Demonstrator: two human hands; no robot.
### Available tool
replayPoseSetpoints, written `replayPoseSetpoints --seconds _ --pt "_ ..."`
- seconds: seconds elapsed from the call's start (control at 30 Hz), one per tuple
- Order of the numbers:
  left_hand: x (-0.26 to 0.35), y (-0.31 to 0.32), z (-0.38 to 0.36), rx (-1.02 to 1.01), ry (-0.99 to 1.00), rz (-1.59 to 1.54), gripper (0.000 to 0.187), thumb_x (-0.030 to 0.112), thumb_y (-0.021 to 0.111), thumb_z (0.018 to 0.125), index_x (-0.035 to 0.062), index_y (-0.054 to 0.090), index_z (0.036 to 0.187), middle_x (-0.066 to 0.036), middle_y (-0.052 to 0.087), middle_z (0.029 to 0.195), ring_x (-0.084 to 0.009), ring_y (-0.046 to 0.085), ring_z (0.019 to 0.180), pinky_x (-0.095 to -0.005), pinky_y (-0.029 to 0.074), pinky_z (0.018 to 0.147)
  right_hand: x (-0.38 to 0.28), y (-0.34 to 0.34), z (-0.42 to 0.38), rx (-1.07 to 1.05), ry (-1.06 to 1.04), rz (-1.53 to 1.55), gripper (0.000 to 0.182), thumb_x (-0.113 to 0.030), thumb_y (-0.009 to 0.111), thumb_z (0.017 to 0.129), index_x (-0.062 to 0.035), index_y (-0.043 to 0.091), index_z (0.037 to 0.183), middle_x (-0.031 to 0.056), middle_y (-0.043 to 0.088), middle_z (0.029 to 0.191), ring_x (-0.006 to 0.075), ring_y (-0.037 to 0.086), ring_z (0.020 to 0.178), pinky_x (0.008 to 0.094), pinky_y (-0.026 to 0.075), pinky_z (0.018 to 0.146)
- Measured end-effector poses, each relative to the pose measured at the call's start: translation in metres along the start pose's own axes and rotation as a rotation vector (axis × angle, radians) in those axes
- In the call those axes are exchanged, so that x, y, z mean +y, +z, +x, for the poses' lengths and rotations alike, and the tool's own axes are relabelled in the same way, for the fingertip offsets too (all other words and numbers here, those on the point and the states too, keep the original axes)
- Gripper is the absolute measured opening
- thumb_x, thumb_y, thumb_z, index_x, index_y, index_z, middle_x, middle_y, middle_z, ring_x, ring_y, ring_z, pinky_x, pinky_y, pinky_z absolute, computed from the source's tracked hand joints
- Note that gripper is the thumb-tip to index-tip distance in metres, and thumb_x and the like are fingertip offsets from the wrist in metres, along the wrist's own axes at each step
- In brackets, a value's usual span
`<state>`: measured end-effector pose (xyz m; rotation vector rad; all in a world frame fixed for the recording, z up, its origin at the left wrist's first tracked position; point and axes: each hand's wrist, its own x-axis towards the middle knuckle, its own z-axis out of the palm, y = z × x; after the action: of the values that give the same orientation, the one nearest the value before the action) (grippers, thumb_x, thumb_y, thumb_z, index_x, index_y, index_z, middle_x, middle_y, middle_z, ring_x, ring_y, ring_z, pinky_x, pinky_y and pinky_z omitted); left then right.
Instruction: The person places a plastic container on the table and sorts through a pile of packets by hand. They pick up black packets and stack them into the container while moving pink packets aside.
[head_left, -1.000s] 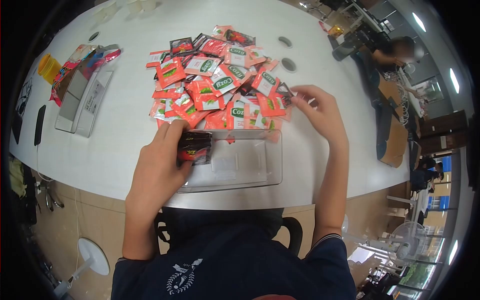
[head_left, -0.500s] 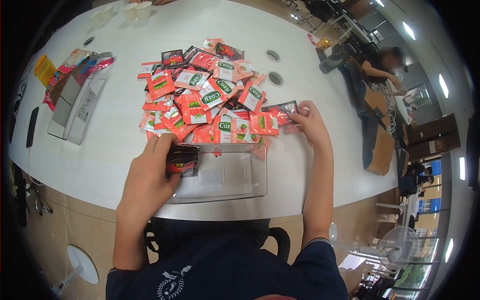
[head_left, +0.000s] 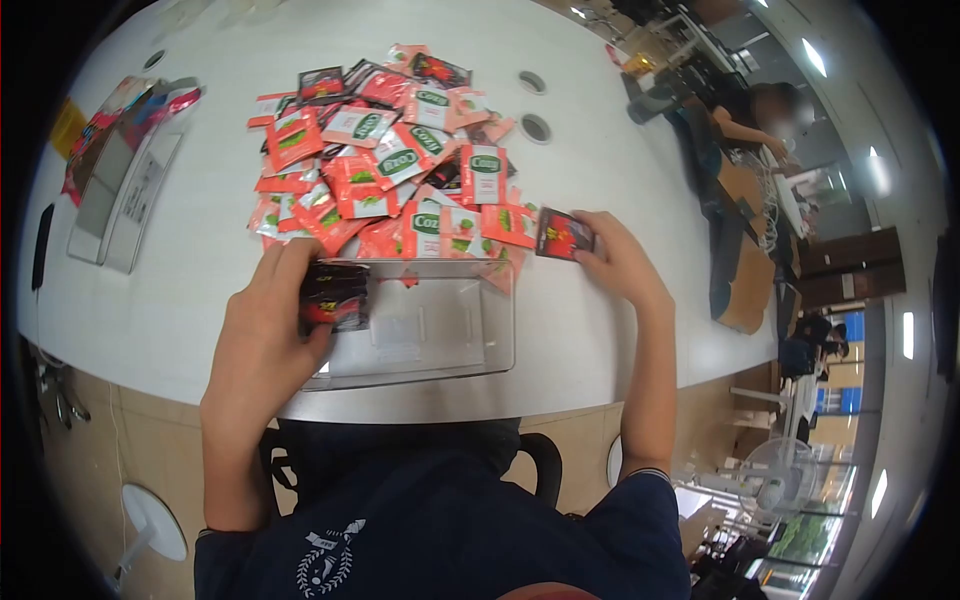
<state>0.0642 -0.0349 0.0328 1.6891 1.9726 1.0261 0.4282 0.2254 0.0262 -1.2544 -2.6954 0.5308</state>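
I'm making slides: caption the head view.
Right hand holding a dark sachet beside a sachet pile, left hand holding dark sachets in a clear bin.

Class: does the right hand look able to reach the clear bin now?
Probably yes: the right hand, though holding a dark sachet, is beside the clear bin, with bare table between them.

The left forearm (head_left: 240,465) runs almost straight up and away from the body, the wrist only slightly bent; the left hand (head_left: 262,335) shows its back, fingers (head_left: 300,252) curled forward and thumb (head_left: 318,345) set apart below them in a wide grip, though the fingertips are partly hidden. The right forearm (head_left: 652,385) reaches forward, farther out to the side; the right hand (head_left: 622,262) leans inward at the wrist, thumb and forefinger closed in a pinch.
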Motion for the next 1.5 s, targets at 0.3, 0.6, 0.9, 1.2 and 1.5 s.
replayPoseSetpoints --seconds 0.3,0.6,0.9,1.2,1.5 --pt "-0.004 -0.007 -0.003 -0.06 -0.061 0.068 0.064 -0.004 0.074 0.075 0.0053 0.049 0.133 -0.022 0.061 0.116 -0.0464 0.066 0.097 -0.0512 0.056 0.08 -0.096 -0.029 -0.05 0.174 0.141 0.634 0.022 0.001 0.082 0.086 0.003 0.072 0.106 0.0076 0.077 0.091 0.0144 0.071 0.079 0.0286 0.054 0.069" --pt "0.006 0.012 -0.003 -0.013 -0.105 0.031 0.068 -0.002 0.075 0.077 0.0048 0.048 0.139 -0.023 0.064 0.121 -0.047 0.066 0.097 -0.051 0.055 0.081 -0.212 0.079 -0.008 -0.006 -0.227 0.183 0.037 -0.035 0.085 0.087 -0.0005 0.073 0.089 0.0149 0.07 0.076 0.0303 0.07 0.07 0.0415 0.054 0.065" --pt "0.009 -0.01 -0.013 -0.135 -0.085 -0.147 0.078 -0.001 0.076 0.078 0.0034 0.044 0.148 -0.024 0.068 0.118 -0.042 0.07 0.085 -0.0469 0.055 0.075 -0.217 0.099 0.009 -0.1 -0.291 -0.108 0.067 -0.062 0.07 0.093 -0.0062 0.071 0.055 0.0102 0.058 0.049 0.0303 0.063 0.051 0.0442 0.048 0.052" --pt "0.006 0.009 -0.007 -0.001 -0.037 -0.014 0.067 -0.008 0.07 0.077 0.0014 0.046 0.139 -0.027 0.063 0.123 -0.0499 0.067 0.102 -0.0535 0.057 0.081 -0.208 0.066 0.01 -0.36 -0.265 -0.033 0.067 -0.058 0.073 0.094 -0.0018 0.067 0.058 0.0109 0.057 0.051 0.028 0.06 0.051 0.0412 0.045 0.053" --pt "0.01 0.005 -0.004 -0.017 -0.097 0.031 0.067 -0.001 0.078 0.076 0.0065 0.049 0.136 -0.025 0.07 0.11 -0.0477 0.069 0.094 -0.0501 0.056 0.077 -0.154 -0.011 0.045 -0.089 0.015 0.35 0.034 -0.033 0.077 0.095 -0.0009 0.076 0.081 0.0103 0.066 0.063 0.0277 0.059 0.054 0.038 0.049 0.058"
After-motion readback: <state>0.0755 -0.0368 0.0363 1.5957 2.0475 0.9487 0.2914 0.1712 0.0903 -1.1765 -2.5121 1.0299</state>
